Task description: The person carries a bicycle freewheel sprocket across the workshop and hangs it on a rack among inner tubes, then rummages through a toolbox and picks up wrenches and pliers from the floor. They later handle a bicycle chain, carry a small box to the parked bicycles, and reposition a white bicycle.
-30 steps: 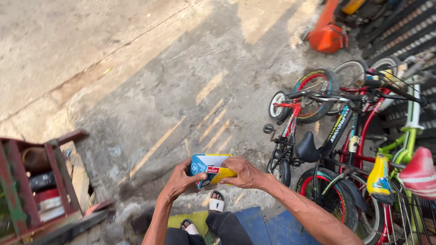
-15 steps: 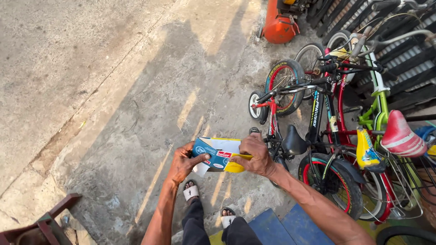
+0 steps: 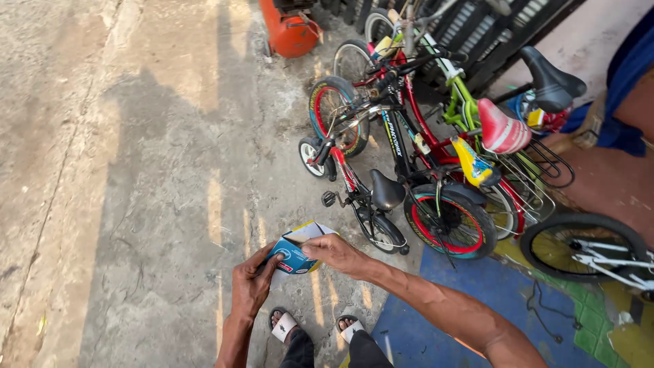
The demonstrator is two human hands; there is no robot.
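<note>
Head view: left hand (image 3: 251, 285) and right hand (image 3: 335, 253) both closed around a small blue-and-yellow carton (image 3: 297, 251), its top flap open, held above the concrete ground (image 3: 136, 170), near the parked children's bicycles (image 3: 409, 157)

- A small cardboard box (image 3: 294, 253), blue with a yellow edge and a red patch, its white flap lifted open at the top, is held low in the middle between the left hand (image 3: 251, 285) and the right hand (image 3: 335, 252).
- A yellow plate with a blue label (image 3: 475, 163) is fixed on a small bicycle (image 3: 436, 184) to the right.
</note>
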